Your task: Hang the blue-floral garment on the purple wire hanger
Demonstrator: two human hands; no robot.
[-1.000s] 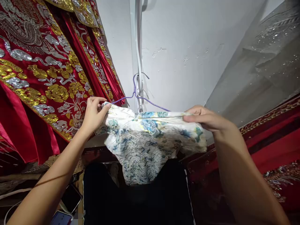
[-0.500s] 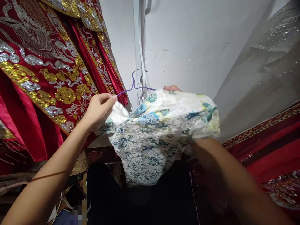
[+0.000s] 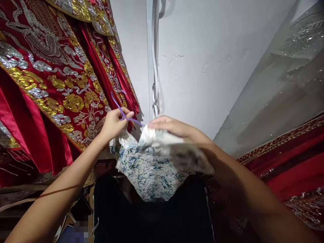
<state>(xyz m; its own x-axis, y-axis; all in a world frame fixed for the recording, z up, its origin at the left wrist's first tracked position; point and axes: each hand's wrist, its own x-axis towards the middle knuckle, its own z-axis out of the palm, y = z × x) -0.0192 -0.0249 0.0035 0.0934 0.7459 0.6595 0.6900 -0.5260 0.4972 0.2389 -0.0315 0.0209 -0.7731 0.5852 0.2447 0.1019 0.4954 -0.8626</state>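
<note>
1. black cloth (image 3: 152, 222) comes nearest, well below the fingers of both hands, with the hem of the floral top showing against it.
2. the floral top (image 3: 152, 175), white with blue and green patterning, hangs down from the right fingers and reaches across to just under the left ones, its open neckline between the two hands.
3. the right hand (image 3: 172, 126) is closed over the top's shoulder, fingertips resting on the white edge of the neckline; below these fingers the sleeve is blurred, so its folds are hard to read.
4. the left hand (image 3: 115, 125) is pinched nearly closed, thumb against fingers, with hold of the purple hanger (image 3: 136, 121) near its neck. the hook sticks up above these fingers, and one arm slants down towards the right fingertips, where it passes out of sight at the cloth.
5. left of and beyond the left fingers hangs a red panel (image 3: 73, 103) embroidered in gold and silver.
6. well beyond the right fingers, to their right, is clear sheeting (image 3: 278, 101) with red fabric (image 3: 298, 172) below it.
7. farthest, above and behind the fingers, stands a scuffed white wall (image 3: 202, 40) with a pale upright strip (image 3: 150, 44).
</note>
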